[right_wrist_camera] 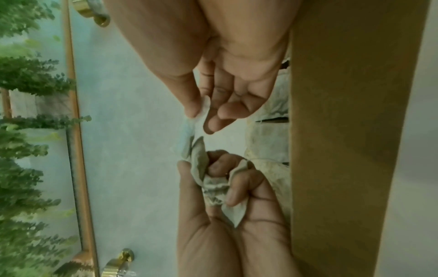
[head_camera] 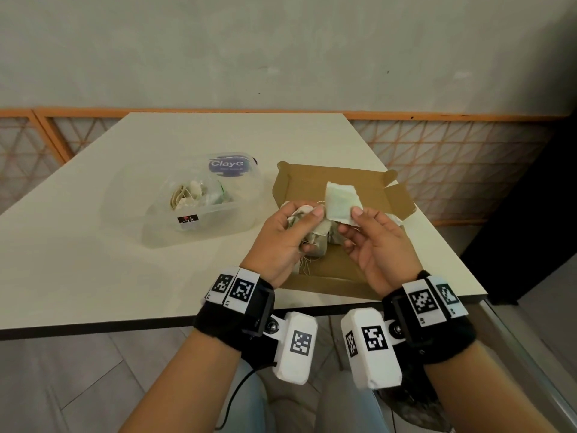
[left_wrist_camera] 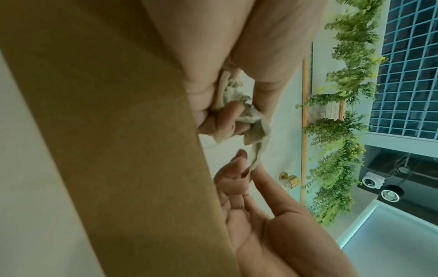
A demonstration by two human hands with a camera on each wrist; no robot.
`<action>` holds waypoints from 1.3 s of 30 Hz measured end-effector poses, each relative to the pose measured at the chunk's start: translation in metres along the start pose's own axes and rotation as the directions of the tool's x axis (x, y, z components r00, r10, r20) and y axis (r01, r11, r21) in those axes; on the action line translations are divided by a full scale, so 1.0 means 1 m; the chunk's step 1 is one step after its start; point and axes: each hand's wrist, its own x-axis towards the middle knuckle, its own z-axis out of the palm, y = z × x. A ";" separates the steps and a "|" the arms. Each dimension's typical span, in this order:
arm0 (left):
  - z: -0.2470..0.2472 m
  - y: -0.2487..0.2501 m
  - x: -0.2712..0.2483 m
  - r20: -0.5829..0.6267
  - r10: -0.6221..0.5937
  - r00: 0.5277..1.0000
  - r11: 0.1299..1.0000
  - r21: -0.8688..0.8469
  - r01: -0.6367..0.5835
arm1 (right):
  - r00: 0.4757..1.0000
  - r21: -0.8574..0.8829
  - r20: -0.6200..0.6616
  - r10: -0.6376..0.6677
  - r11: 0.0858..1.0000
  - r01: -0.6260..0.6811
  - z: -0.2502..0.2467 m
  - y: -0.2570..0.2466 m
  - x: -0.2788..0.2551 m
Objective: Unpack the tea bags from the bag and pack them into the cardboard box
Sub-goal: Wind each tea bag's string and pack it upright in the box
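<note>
Closest to me, above the near edge of the table [head_camera: 93, 170], I have my left hand [head_camera: 281, 242] curled tight around a crumpled clump of tea bags [head_camera: 315, 239], strings dangling from it, and my right hand [head_camera: 377, 242] pinching the lower corner of one flat tea bag [head_camera: 342, 203] between thumb and forefinger, the other fingers loosely spread. Both hands hover over the open cardboard box [head_camera: 315, 182], which sits toward the table's right edge with its flaps folded out. From the right wrist view I can make out several tea bags already lying in a row inside the box [right_wrist_camera: 272, 131] against its wall, so I judge the packing is under way but far from finished. Further back, nearer the middle of the table, the clear plastic bag [head_camera: 187, 201] lies with a heap of tea bags inside it, next to its blue ClayG label [head_camera: 229, 165]. I reckon what is left is to lay down this flat one, separate the clump, then empty the bag.
</note>
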 end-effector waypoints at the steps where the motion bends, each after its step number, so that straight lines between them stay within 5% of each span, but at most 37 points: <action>1: 0.000 0.000 0.000 -0.001 -0.005 1.000 1.000 -0.013 0.005 | 1.000 0.025 -0.002 0.005 1.000 -0.005 -0.001 -0.001 0.000; 6: -0.002 0.001 0.001 -0.018 -0.017 1.000 0.991 -0.134 0.015 | 0.996 0.083 -0.084 -0.016 0.996 0.023 -0.003 0.000 0.002; 10: -0.005 0.003 0.003 -0.010 -0.046 0.999 0.983 -0.178 0.043 | 0.989 -0.029 -0.111 -0.100 0.995 0.098 -0.005 0.004 0.001; 15: 0.000 -0.001 0.003 -0.049 -0.013 0.999 0.999 0.032 0.014 | 0.977 -0.291 -0.074 -0.202 0.941 0.173 0.000 0.008 -0.002; 21: -0.002 -0.007 0.003 -0.011 0.050 0.999 0.981 0.186 -0.047 | 0.988 -0.539 0.066 -0.136 0.829 0.150 -0.001 0.014 0.002; 27: 0.000 -0.001 0.003 -0.005 -0.007 1.000 0.998 0.058 0.007 | 0.968 -0.422 -0.030 -0.251 0.881 0.215 -0.003 0.014 0.002; 35: 0.001 -0.002 0.003 -0.035 0.016 0.999 0.997 0.077 -0.013 | 0.973 -0.524 0.142 -0.184 0.820 0.231 -0.004 0.015 0.000; 39: 0.002 0.004 0.003 -0.026 -0.072 0.997 0.995 -0.074 0.070 | 0.974 -0.492 0.050 -0.220 0.843 0.216 -0.006 0.018 0.003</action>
